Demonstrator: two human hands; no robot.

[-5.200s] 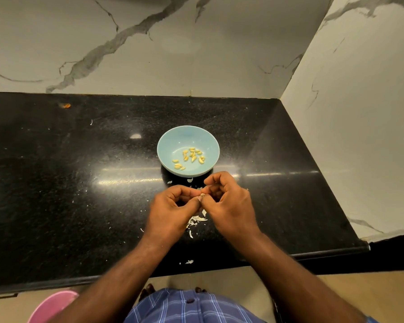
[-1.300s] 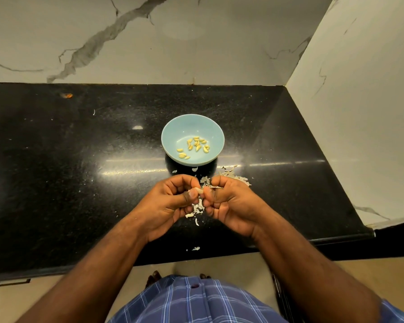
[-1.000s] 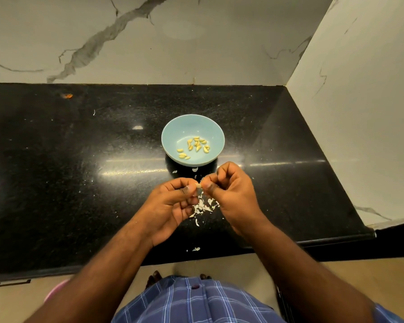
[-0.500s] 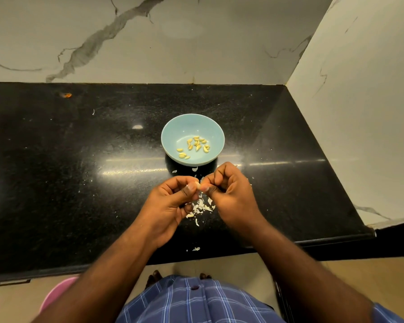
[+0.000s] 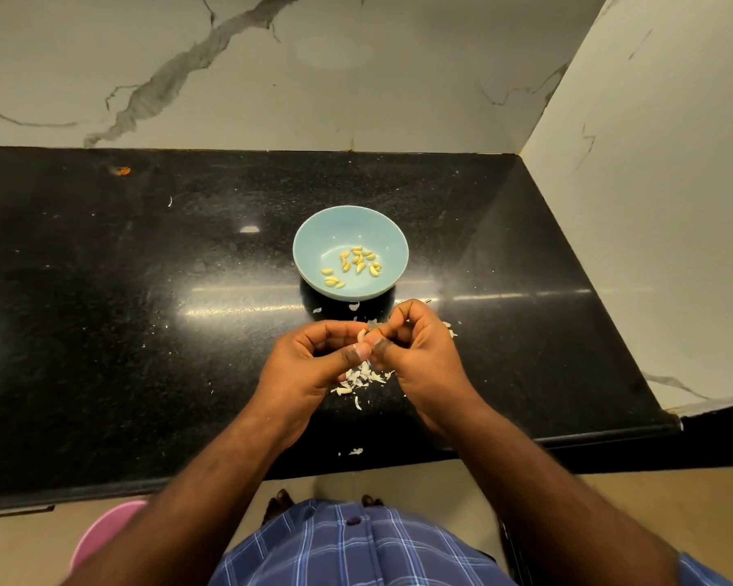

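Countertop [image 5: 145, 332] black, marble walls [image 5: 398, 78], fingers [image 5: 352, 355] of left hand [image 5: 305, 365] and right hand [image 5: 424, 357] pinching clove [image 5: 362, 335]

A home kitchen: black granite counter [image 5: 145, 332]; marble-veined wall tiles [image 5: 356, 78]; blue bowl [image 5: 314, 247].

Both forearms reach forward and the hands meet in the middle. The left hand [image 5: 310, 365] and the right hand [image 5: 424, 357] have curled fingers, and their thumb tips pinch one small pale piece [image 5: 361, 335] together.

A small whitish garlic clove [image 5: 361, 335] stands nearly upright, pinched between the left hand [image 5: 310, 363] and right hand [image 5: 422, 351], above the counter [image 5: 145, 332].
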